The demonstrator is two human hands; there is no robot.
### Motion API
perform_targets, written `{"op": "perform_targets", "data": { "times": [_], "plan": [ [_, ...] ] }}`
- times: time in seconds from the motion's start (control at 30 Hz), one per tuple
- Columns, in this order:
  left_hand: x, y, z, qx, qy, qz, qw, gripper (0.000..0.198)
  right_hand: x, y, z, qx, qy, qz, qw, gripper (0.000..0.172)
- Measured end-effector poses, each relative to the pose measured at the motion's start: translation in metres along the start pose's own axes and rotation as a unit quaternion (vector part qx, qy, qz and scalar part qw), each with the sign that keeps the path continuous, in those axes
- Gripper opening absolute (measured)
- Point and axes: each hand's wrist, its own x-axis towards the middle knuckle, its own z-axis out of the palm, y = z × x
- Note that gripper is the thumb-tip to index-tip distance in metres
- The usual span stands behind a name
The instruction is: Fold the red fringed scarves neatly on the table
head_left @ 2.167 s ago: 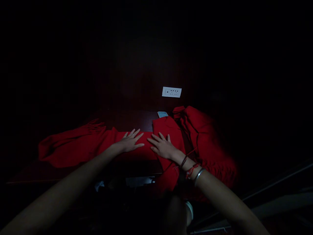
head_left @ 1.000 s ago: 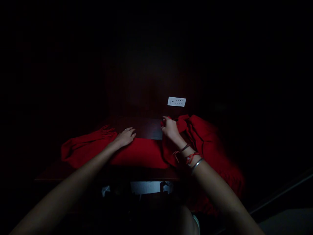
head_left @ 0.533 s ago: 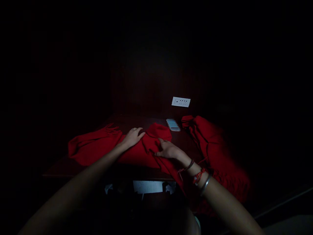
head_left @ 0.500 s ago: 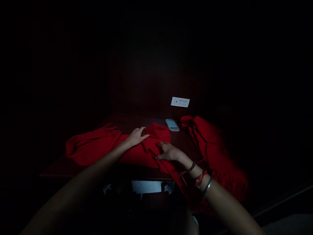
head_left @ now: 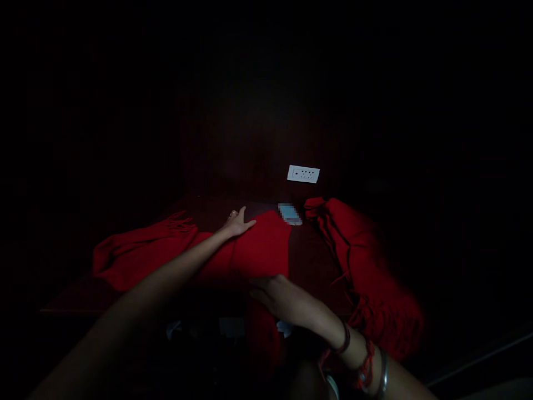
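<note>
A red cloth (head_left: 266,244) lies across the dark table, its fringed end at the left and its right part smooth, hanging over the front edge. My left hand (head_left: 240,223) rests at the cloth's back edge with thumb and fingers apart. Lower down, my right hand (head_left: 280,297) is at the table's front edge, its fingers closed on the cloth where it hangs down. Bracelets circle the right wrist. Shadow covers part of the right fingertips.
Another red fringed cloth (head_left: 362,250) lies bunched on the right. A blurred phone-like object (head_left: 290,214) is behind the cloth. A white socket plate (head_left: 303,174) is on the dark wall. Pale items show below the table (head_left: 75,303).
My right hand has moved down toward the front edge with the cloth, which now lies smoother and hangs down. My left hand has shifted slightly; the view has moved a little.
</note>
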Motion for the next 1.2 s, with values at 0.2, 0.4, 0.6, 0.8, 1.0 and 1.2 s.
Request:
{"op": "perform_targets", "data": {
  "times": [0.2,0.4,0.6,0.8,1.0,1.2],
  "plan": [
    [-0.04,-0.035,0.01,0.086,-0.16,0.086,0.98,0.081,0.035,0.052,-0.022,-0.036,0.119,0.113,0.986,0.037],
    [-0.046,-0.042,0.02,0.089,-0.142,0.097,0.981,0.07,0.068,0.1,0.011,-0.099,0.069,0.253,0.96,0.068],
    [-0.021,-0.029,0.029,0.066,-0.069,0.13,0.987,0.062,0.092,0.138,-0.01,-0.153,0.023,0.258,0.954,0.066],
    [-0.031,-0.009,0.012,0.018,0.029,0.372,0.927,0.035,0.102,0.146,-0.03,-0.152,0.111,0.179,0.966,0.053],
    [-0.077,0.005,-0.01,0.055,-0.09,0.53,0.841,0.044,0.058,0.121,-0.021,-0.061,0.114,0.172,0.977,0.059],
    [-0.097,0.001,-0.006,0.102,-0.068,0.535,0.836,0.028,0.013,0.097,0.001,-0.037,0.169,0.2,0.964,0.061]
  ]
}}
